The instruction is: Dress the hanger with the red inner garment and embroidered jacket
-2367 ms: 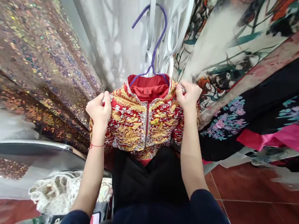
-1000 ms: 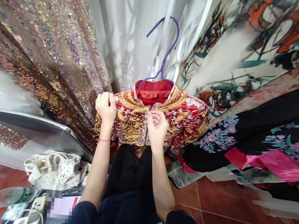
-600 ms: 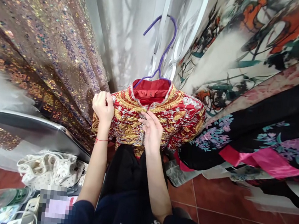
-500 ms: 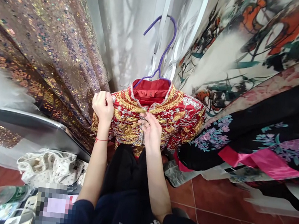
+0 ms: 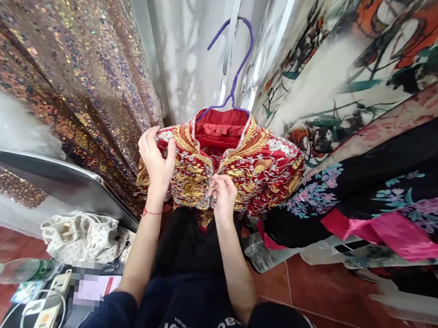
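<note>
right hand (image 5: 224,196) at red jacket front (image 5: 194,179)

Red stand-collar jacket densely embroidered in gold and silver (image 5: 192,177), set on a thin purple hanger (image 5: 235,79), neck open over red lining (image 5: 210,116) and a small label marked S (image 5: 221,129), silver-trimmed front edges close together below.

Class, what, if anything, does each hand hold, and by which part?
The right hand pinches the embroidered red jacket by its front edge, below the collar. The left hand, loosely open at a shoulder, shows no clear grip.
</note>
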Demonstrator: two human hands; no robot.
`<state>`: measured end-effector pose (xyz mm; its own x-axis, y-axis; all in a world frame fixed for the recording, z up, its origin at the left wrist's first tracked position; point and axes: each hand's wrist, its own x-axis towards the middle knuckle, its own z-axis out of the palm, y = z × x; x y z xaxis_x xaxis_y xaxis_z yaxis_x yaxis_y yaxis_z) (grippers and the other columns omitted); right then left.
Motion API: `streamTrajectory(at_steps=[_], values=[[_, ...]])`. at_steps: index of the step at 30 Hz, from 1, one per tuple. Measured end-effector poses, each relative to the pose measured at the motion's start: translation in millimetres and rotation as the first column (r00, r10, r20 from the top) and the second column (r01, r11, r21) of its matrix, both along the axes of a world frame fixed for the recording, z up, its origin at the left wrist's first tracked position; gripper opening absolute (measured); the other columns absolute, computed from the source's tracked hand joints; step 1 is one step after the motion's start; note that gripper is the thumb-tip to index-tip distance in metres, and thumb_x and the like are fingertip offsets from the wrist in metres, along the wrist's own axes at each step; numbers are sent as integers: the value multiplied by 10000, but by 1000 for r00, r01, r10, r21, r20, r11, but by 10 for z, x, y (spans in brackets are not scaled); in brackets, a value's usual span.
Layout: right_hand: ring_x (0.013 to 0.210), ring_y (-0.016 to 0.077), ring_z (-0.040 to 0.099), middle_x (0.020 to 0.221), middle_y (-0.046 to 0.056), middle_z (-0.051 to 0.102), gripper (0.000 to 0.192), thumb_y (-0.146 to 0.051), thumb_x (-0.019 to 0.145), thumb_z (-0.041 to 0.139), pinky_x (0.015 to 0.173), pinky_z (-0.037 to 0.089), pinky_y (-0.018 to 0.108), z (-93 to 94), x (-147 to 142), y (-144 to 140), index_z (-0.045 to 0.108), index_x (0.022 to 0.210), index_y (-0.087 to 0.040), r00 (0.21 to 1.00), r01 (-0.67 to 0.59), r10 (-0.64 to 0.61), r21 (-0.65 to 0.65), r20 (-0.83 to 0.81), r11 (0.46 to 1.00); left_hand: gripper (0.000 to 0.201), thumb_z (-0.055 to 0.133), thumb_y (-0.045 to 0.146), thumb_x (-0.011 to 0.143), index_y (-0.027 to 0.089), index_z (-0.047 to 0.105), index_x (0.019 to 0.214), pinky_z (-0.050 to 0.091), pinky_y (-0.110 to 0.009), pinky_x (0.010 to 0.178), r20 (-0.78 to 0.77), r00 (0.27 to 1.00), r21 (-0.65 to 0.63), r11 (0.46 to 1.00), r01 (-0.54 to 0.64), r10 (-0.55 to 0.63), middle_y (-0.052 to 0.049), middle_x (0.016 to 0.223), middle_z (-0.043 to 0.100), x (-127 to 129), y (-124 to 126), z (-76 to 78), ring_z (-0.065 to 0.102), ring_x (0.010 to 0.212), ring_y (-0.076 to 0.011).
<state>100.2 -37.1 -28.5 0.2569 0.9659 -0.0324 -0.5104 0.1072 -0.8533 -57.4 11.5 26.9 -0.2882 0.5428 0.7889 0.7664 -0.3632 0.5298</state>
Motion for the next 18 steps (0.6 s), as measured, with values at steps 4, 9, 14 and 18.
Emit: streamTrajectory(at_steps=[4, 9, 14, 18], values=[[356, 59, 452, 495, -85, 498, 388, -512, 681, 755, 373, 290, 196, -527, 26, -165, 529, 618, -203, 996, -39, 50, -133, 79, 990, 460, 619, 434, 893, 173, 489, 1249, 416, -421, 1016, 122, 992, 17, 1000, -17, 15, -169, 1249, 553, 426, -406, -413, 521, 1201, -262], [325, 55, 393, 410, -98, 433, 431, -561, 681, 724, 381, 294, 196, -1016, 102, -430, 486, 585, -215, 986, -58, 85, -182, 144, 982, 390, 646, 545, 852, 205, 490, 745, 410, -236, 655, 225, 970, -395, 901, 180, -95, 42, 666, 490, 854, -759, -1104, 477, 595, -102], [344, 47, 381, 431, -97, 435, 400, -519, 715, 711, 401, 284, 194, -1239, 177, -484, 487, 596, -210, 975, -76, 116, -203, 190, 976, 461, 589, 559, 895, 198, 438, 651, 320, -210, 592, 188, 973, -603, 767, 220, -131, 65, 560, 470, 872, -775, -1292, 454, 509, -79], [357, 46, 367, 440, -97, 438, 380, -488, 761, 712, 406, 304, 192, -1459, 194, -341, 510, 622, -197, 963, -96, 158, -267, 220, 959, 421, 505, 479, 954, 193, 456, 650, 289, -216, 603, 121, 976, -624, 751, 215, -180, 40, 587, 499, 718, -737, -1295, 443, 540, -90]])
